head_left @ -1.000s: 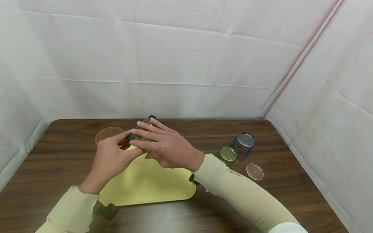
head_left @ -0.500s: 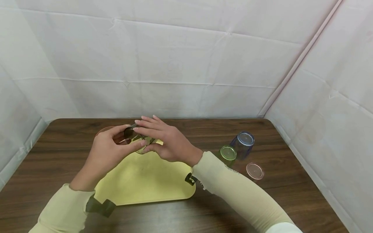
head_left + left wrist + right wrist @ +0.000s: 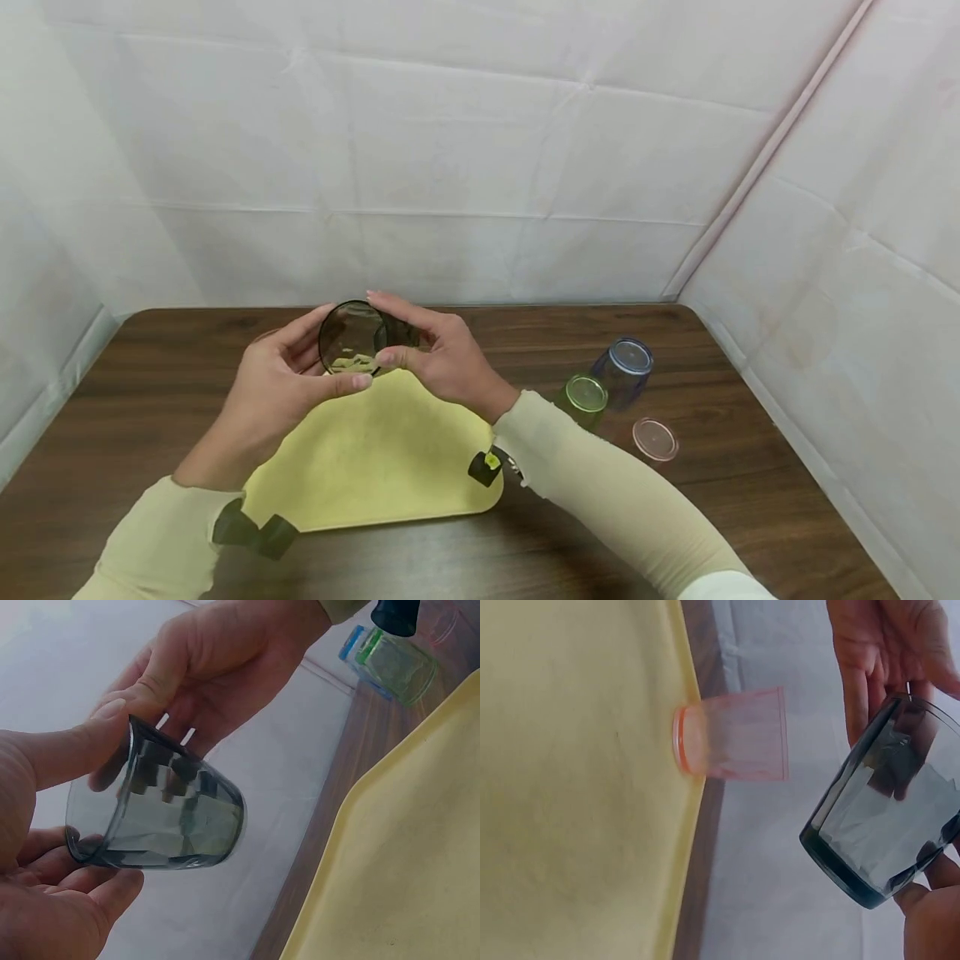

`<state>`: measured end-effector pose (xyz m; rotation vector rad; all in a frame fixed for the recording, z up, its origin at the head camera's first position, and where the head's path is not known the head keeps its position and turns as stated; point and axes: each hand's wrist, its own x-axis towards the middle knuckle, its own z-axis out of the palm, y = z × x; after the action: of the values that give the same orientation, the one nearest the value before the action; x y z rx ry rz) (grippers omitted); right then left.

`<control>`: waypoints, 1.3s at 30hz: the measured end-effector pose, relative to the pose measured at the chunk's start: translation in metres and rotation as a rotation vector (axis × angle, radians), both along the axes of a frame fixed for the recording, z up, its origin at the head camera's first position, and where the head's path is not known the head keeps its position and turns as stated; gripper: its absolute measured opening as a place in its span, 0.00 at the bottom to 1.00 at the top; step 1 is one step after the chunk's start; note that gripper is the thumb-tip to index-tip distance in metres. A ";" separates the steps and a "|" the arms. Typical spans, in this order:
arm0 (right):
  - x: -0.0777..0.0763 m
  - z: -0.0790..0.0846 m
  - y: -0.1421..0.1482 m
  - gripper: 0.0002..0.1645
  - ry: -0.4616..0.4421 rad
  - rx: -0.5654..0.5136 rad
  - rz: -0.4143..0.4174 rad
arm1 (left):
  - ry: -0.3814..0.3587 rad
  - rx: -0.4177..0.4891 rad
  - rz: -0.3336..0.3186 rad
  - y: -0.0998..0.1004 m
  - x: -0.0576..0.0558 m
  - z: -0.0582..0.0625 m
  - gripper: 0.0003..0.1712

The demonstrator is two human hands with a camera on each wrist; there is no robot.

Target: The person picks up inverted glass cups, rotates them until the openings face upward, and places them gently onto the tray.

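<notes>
A dark grey see-through tumbler (image 3: 348, 333) is held up over the far left part of the yellow tray (image 3: 375, 467). Its round mouth is tipped towards the head camera, and its base points away to the right. My left hand (image 3: 262, 392) grips it by the rim, thumb on the near side and fingers behind. With thumb and fingers my right hand (image 3: 457, 358) holds its right side. In the left wrist view the tumbler (image 3: 172, 810) lies on its side between both hands. An orange tumbler (image 3: 742, 735) shows in the right wrist view at the tray's edge; in the head view my left hand mostly covers it.
To the right of the tray are a green tumbler (image 3: 587, 396), a blue tumbler (image 3: 628, 367) and a pink tumbler (image 3: 656, 440), close together. They stand on the dark wooden table (image 3: 720, 500). White sheeting (image 3: 450, 167) hangs behind and beside the table.
The grey tumbler has turned so its mouth faces the head camera. My right hand's fingers, earlier spread over it, now grip its right side. The other tumblers stay put.
</notes>
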<state>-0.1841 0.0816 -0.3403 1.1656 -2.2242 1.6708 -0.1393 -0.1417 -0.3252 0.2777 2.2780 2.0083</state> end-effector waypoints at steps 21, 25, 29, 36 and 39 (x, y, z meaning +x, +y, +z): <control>0.010 0.001 -0.019 0.31 -0.488 -0.398 -0.102 | 0.018 0.198 0.055 0.011 -0.009 -0.007 0.51; 0.008 0.000 -0.018 0.31 -0.466 -0.389 -0.093 | 0.046 0.131 0.045 0.010 -0.012 -0.007 0.50; 0.006 -0.003 -0.017 0.31 -0.472 -0.381 -0.083 | 0.050 0.068 0.043 0.010 -0.015 -0.006 0.50; 0.007 -0.006 -0.017 0.31 -0.487 -0.374 -0.099 | 0.037 -0.024 0.027 0.008 -0.017 -0.006 0.49; 0.007 -0.008 -0.019 0.32 -0.486 -0.363 -0.097 | 0.047 -0.017 0.014 0.005 -0.018 -0.008 0.49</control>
<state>-0.1769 0.0628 -0.3487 0.6023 -2.0254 2.3812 -0.1575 -0.1367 -0.3328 0.3124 2.3300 2.0088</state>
